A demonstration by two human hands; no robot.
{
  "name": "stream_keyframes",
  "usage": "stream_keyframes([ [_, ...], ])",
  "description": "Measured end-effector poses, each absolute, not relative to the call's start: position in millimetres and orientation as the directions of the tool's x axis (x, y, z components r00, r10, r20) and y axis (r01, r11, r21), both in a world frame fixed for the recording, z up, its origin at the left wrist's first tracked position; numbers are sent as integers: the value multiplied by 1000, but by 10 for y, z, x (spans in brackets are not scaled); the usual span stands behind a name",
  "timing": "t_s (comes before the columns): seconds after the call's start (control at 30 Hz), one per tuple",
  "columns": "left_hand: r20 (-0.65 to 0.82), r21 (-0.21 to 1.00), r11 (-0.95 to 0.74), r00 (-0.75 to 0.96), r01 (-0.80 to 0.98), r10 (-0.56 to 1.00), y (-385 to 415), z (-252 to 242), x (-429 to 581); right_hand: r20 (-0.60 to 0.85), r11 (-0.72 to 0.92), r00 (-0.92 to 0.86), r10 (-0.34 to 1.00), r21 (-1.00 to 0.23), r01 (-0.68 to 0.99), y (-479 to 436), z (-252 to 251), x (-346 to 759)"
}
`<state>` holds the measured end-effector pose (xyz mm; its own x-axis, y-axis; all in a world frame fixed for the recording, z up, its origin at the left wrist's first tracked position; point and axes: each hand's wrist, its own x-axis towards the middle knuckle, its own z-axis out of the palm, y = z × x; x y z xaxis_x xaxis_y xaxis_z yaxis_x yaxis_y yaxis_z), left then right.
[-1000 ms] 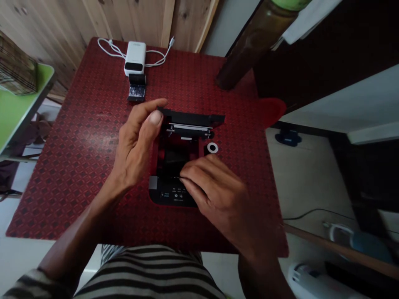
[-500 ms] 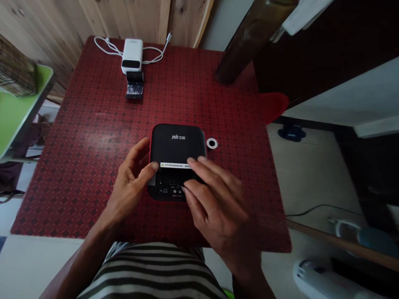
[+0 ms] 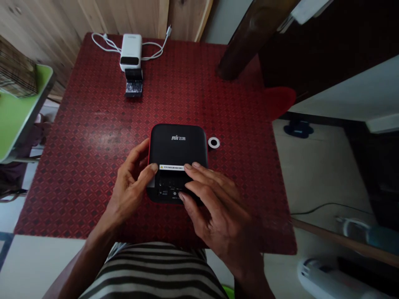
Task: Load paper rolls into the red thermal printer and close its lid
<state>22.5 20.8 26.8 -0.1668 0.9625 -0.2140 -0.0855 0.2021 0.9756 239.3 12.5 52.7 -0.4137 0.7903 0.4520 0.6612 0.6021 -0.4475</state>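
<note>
The squarish black printer (image 3: 177,149) sits near the middle of the red patterned table (image 3: 93,166), its control panel (image 3: 168,193) facing the person; the half-curled left hand (image 3: 129,187) has its thumb on the lid, the right hand (image 3: 218,211) lies spread over the front edge, neither gripping

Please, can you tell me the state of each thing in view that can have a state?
Black printer: lid down, lying flat on the table.
Left hand: open, thumb on the printer's front edge.
Right hand: open, fingers resting on the front of the printer.
White power bank: lying flat, white cable looped behind it.
White ring: lying flat, apart from the printer.
</note>
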Motion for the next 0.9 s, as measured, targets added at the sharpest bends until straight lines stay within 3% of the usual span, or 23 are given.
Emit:
stream_keyframes([
  [0.17, -240, 965, 221, -131, -144, 962, 47, 258, 152, 549, 516, -163, 820, -584, 626, -45, 341, 2529],
  [0.3, -241, 965, 224, -120, -135, 963, -57, 257, 105, 427, 344, 11, 904, -743, 574, -265, 86, 2614],
  [0.47, -258, 964, 244, -151, -110, 954, -43, 296, 128, 311, 272, -35, 950, -764, 585, -370, -156, 2541],
  [0.9, -322, 944, 295, -218, -147, 921, -20, 401, 289, 317, 292, -68, 946, -741, 604, -299, -142, 2506],
])
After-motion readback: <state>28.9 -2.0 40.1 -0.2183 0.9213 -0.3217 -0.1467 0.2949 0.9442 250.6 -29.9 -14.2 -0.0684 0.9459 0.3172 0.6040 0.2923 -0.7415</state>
